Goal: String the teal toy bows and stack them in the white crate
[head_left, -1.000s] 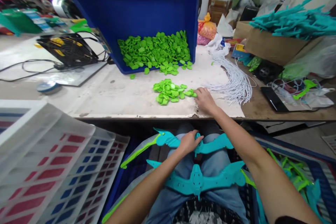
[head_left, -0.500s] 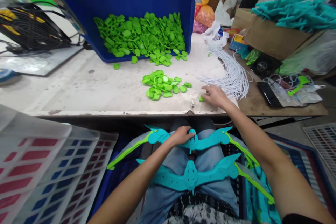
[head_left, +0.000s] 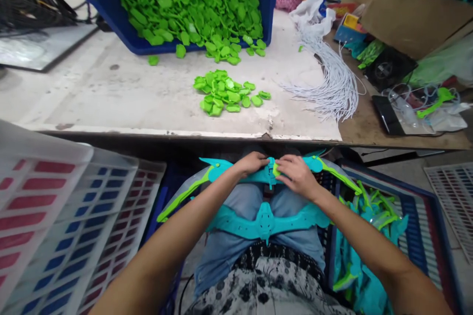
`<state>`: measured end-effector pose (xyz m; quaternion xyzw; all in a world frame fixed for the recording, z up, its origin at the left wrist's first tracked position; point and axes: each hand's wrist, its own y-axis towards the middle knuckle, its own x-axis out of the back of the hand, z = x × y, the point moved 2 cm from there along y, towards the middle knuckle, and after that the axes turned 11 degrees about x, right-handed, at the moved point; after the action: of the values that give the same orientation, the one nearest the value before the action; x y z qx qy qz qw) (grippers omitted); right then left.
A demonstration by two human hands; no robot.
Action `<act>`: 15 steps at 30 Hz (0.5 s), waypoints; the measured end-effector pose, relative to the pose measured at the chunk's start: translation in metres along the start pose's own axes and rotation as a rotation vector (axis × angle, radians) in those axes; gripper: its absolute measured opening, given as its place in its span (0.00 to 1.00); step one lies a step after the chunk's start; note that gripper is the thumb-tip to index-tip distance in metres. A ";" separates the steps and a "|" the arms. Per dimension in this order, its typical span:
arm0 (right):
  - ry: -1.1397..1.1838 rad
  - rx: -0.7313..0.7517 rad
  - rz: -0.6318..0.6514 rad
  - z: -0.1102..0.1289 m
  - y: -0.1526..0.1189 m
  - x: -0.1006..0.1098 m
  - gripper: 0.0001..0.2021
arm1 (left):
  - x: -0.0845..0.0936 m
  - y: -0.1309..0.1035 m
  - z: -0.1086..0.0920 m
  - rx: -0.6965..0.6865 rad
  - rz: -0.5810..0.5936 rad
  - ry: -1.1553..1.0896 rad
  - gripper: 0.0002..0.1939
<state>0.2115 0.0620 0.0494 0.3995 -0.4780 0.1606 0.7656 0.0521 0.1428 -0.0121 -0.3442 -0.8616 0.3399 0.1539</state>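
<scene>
Across my knees lies a turquoise toy bow [head_left: 229, 173] with green and clear limbs. My left hand [head_left: 253, 163] is closed on it, just left of its centre block. Between the fingertips of my right hand [head_left: 297, 174] is a small green plastic piece [head_left: 276, 169], held against the bow's centre block; my fingers partly cover it. Nearer my body, a second turquoise bow [head_left: 265, 224] rests on my lap, touched by neither hand. Ahead on the table is a small pile of similar green pieces [head_left: 221, 92].
A tipped blue bin [head_left: 271, 19] full of green pieces stands on the table [head_left: 148, 103]. White cords [head_left: 332, 83] lie to its right, near a cardboard box [head_left: 417, 15]. White slotted crates [head_left: 74, 197] stand at my left; a crate of bow parts [head_left: 364, 256] is at my right.
My right hand has come from the tabletop down to the bow's centre, bringing a green piece. My left hand stays on the bow. The view has tilted downward.
</scene>
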 end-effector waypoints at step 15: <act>0.137 -0.081 0.025 0.002 -0.015 -0.032 0.10 | -0.001 -0.006 0.001 -0.023 0.082 -0.110 0.18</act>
<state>0.2046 0.0554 0.0153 0.3504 -0.4355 0.1776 0.8100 0.0495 0.1386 -0.0090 -0.3616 -0.8578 0.3544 0.0884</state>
